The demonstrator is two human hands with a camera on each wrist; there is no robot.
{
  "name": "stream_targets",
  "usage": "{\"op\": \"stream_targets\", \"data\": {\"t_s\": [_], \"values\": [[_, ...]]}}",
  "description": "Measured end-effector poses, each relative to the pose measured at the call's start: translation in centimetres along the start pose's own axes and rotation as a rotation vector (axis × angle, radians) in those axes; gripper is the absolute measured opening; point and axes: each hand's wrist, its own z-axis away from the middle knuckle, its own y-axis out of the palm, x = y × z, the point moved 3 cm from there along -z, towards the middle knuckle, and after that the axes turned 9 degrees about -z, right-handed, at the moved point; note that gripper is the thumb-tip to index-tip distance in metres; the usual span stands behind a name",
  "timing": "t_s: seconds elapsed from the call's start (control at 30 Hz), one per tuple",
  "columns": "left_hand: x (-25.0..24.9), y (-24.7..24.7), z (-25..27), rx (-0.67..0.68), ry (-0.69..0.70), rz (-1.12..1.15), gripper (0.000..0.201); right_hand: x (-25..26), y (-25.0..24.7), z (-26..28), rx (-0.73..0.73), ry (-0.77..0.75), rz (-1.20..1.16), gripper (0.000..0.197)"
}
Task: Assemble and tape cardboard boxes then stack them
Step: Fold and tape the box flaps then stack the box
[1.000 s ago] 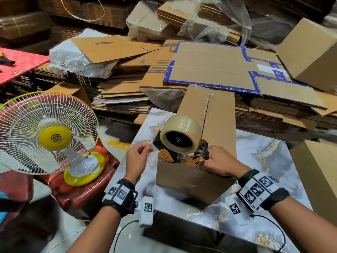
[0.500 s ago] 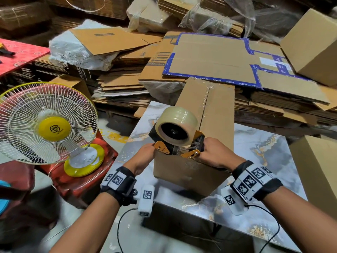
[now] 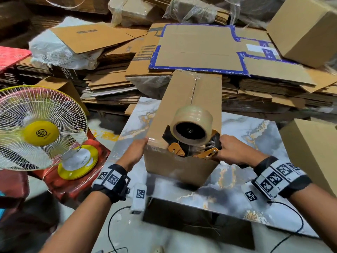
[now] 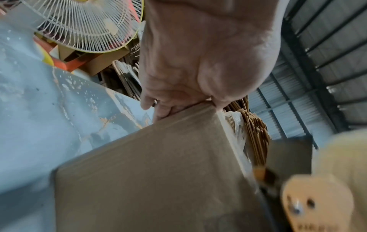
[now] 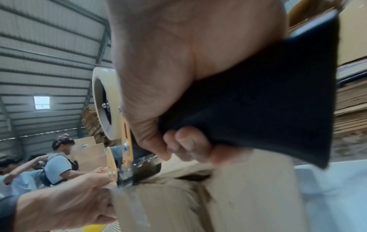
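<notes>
Stacks of flattened cardboard [image 3: 113, 83] fill the far side of the room, with a blue-edged sheet [image 3: 200, 46] lying on top and made-up cartons [image 3: 306, 31] at the right. Nearer stands the marble-patterned table [image 3: 251, 136], and to its left a white and yellow fan [image 3: 39, 127] sits on a red stool [image 3: 73, 187].

On the table lies the cardboard box [image 3: 187, 110], its long axis running away from the person toward the stacks, the near end facing the wearer. A clear strip of tape runs along the top seam, which follows that same axis.

At the near end the tape dispenser [image 3: 193, 141] sits on the box's top edge, its roll of clear tape [image 3: 192, 123] turned with the open core toward the camera and its orange frame at the corner of the box.

The left hand [image 3: 135, 152] holds the near left top corner of the box, fingers along the side and thumb over the edge. The right hand [image 3: 237, 152] is wrapped around the dispenser's black handle, fingers curled tight.
</notes>
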Motion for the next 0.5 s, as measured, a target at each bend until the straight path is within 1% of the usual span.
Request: {"op": "stream_targets", "data": {"t_s": [0.07,0.1,0.13,0.17,0.2,0.23,0.27,0.3,0.33,0.37,0.43,0.5], "values": [[-1.3,0.4,1.1,-0.002,0.010,-0.006,0.048,-1.1,-0.4,0.9,0.006,0.039,-0.052,0.035],[-1.8,0.6,1.3,-0.034,0.051,-0.110,0.041,-1.5,-0.4,1.0,-0.002,0.044,-0.061,0.031],[-2.1,0.6,1.4,-0.123,0.111,-0.279,0.039,-1.9,-0.4,0.9,-0.015,0.048,-0.063,0.029],[-2.7,0.6,1.8,-0.258,0.182,-0.462,0.038,-2.1,-0.4,0.8,-0.025,0.051,-0.057,0.028],[-3.4,0.6,2.4,-0.375,0.299,-0.595,0.036,-2.1,-0.3,0.6,-0.031,0.052,-0.047,0.029],[-4.2,1.1,3.2,-0.414,0.460,-0.688,0.031,-2.1,-0.3,0.6,-0.035,0.047,-0.038,0.029],[-4.7,1.8,3.8,-0.369,0.612,-0.783,0.029,-2.0,-0.4,0.6,-0.038,0.041,-0.029,0.029],[-5.0,2.7,4.3,-0.281,0.725,-0.879,0.031,-2.0,-0.4,0.6,-0.038,0.037,-0.020,0.029],[-5.1,3.7,4.5,-0.203,0.793,-0.976,0.033,-1.9,-0.4,0.6,-0.041,0.032,-0.013,0.028],[-5.1,4.5,4.5,-0.167,0.829,-1.069,0.032,-1.8,-0.4,0.6,-0.043,0.027,-0.006,0.029],[-5.6,5.8,4.6,-0.172,0.852,-1.223,0.025,-1.6,-0.6,0.6,-0.046,0.020,-0.006,0.033],[-5.8,6.5,4.5,-0.216,0.848,-1.248,0.022,-1.3,-0.5,0.6,-0.030,0.008,-0.006,0.034]]}}
